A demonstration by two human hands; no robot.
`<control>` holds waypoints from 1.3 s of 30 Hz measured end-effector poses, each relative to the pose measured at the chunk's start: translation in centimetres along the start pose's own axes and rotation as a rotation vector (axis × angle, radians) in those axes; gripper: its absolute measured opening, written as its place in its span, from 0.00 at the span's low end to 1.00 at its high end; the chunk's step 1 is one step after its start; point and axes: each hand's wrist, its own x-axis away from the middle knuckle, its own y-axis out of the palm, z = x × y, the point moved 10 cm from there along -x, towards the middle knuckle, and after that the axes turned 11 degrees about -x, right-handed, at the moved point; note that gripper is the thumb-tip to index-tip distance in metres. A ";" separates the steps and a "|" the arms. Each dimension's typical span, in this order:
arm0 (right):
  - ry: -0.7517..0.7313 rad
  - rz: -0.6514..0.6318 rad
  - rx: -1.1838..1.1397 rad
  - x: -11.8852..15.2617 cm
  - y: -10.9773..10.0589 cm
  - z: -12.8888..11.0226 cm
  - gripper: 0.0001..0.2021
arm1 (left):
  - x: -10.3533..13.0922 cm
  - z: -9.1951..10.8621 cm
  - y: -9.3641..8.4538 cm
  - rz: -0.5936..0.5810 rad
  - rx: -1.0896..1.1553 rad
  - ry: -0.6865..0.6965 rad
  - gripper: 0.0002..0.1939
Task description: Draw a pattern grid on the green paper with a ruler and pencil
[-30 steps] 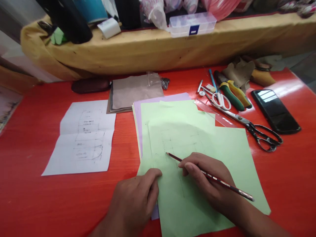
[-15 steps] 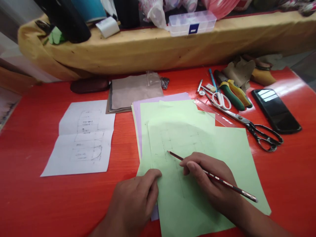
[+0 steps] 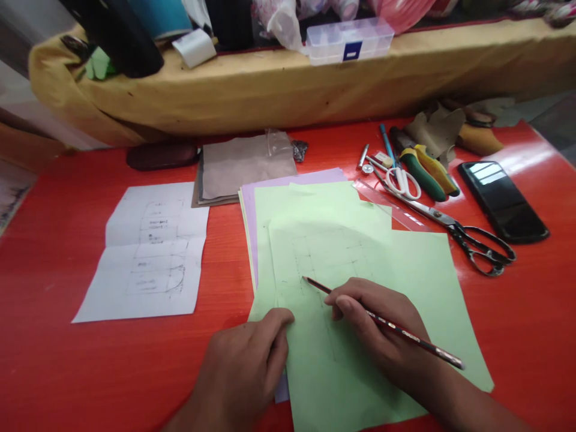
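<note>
My right hand (image 3: 382, 324) is closed around a dark red-and-black pencil (image 3: 416, 341) with a silvery end. Its tip touches or nearly touches a sheet of green paper (image 3: 432, 288), by a faint dotted line on the left part of the sheet. Thin pencil lines and small marks cover the middle of the paper. My left hand (image 3: 247, 360) lies with curled fingers on the left edge of the green paper, holding it down; its thumb and lower fingers are partly hidden. More green and purple sheets (image 3: 249, 231) lie underneath.
A creased white drawing (image 3: 117, 264) lies left on the red table (image 3: 45, 288). Behind are brown leather pieces (image 3: 247, 165) and a dark case (image 3: 162, 156). To the right are large scissors (image 3: 477, 240), white-handled scissors (image 3: 402, 183), pliers (image 3: 427, 171), a clear ruler (image 3: 391, 207) and a phone (image 3: 504, 201).
The pencil tip has shifted very slightly left and down, and the right hand has moved a little with it. My left hand stays on the paper's edge.
</note>
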 end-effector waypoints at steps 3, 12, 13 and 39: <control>0.002 0.011 0.008 0.1 -0.2 0.0 0.13 | 0.0 0.1 0.0 0.002 0.000 -0.002 0.12; -0.001 0.049 -0.011 0.1 -0.5 -0.1 0.13 | 0.0 -0.1 0.0 0.001 0.009 -0.005 0.12; 0.000 0.045 -0.016 0.1 -0.4 -0.1 0.13 | 0.0 -0.1 0.0 -0.001 0.011 -0.008 0.12; -0.034 0.002 -0.052 0.4 0.0 -0.3 0.14 | 0.2 -0.3 0.4 -0.029 0.047 -0.029 0.14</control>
